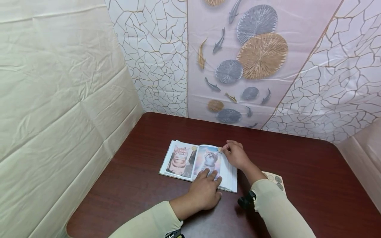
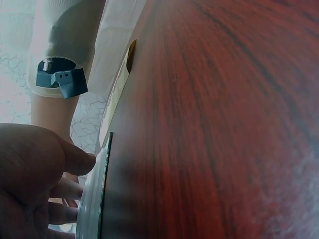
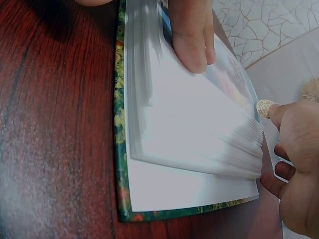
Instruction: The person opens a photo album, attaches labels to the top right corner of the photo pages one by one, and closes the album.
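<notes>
An open photo album [image 1: 229, 177] lies on the table, with a cat picture [image 1: 178, 160] on its left page and a kitten picture [image 1: 210, 158] on its right page. My left hand [image 1: 203, 192] rests on the lower part of the right page, fingers straight. At that page's upper right corner, my right hand [image 1: 236, 155] pinches a round gold coin-like sticker [image 3: 264, 108] between thumb and finger. A similar round sticker [image 1: 194, 148] sits at the left page's upper right corner. In the right wrist view the stacked pages [image 3: 199, 144] fan out above the patterned cover [image 3: 120, 164].
A cream sheet of round coin-like stickers [image 1: 278, 179] lies right of the album, partly hidden by my right forearm. The dark red wooden table [image 1: 131, 158] meets a cream cloth [image 1: 65, 99] on the left and a patterned curtain [image 1: 160, 59] behind.
</notes>
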`<state>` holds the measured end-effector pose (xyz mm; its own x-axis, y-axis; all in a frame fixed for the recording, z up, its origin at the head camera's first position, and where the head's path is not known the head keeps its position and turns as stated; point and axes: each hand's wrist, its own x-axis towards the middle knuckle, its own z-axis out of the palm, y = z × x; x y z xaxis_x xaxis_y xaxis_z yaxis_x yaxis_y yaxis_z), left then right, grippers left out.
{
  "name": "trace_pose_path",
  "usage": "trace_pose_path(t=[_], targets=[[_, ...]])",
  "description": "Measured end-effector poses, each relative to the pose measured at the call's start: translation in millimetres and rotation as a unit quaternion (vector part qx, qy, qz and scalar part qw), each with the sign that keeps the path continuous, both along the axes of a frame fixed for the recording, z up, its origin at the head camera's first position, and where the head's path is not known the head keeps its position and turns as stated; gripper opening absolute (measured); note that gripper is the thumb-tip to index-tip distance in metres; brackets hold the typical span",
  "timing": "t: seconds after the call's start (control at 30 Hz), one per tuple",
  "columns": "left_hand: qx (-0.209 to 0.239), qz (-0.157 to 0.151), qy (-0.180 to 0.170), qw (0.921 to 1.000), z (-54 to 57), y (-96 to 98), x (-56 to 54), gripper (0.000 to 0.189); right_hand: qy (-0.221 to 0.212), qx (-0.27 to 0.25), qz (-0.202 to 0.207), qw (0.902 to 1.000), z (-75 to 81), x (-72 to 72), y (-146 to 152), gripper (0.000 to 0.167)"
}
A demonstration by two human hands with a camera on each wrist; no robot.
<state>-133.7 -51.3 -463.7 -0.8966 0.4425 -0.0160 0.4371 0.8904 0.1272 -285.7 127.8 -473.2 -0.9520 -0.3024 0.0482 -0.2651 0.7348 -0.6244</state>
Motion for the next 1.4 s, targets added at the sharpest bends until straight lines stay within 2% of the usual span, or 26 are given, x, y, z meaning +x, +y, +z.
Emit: trace_pose_path(t=[0.37,0.8,1.17,1.4], targets=[[0.003,0.001,-0.009,1.0000,-3.1,0.4,-1.0,0.054,-0.009,-0.003,-0.003,1.0000,-3.8,-1.6,-1.6,0.018],[0.003,0.004,-0.011,0.9999,-0.4,-0.1,-0.1,0.054,-0.006,0.002,-0.002,1.0000,-6.2,-3.5,-5.3,0.021],[0.003,0.005,-0.021,0.9998,0.8,0.1,-0.4,0.054,-0.002,0.029,-0.018,0.9994,-10.6,-7.7,-8.1,0.020],[0.005,0.005,-0.014,0.9999,-1.1,-0.1,-0.8,0.054,0.001,0.018,-0.042,0.9990,-11.4,-7.0,-11.0,0.017]])
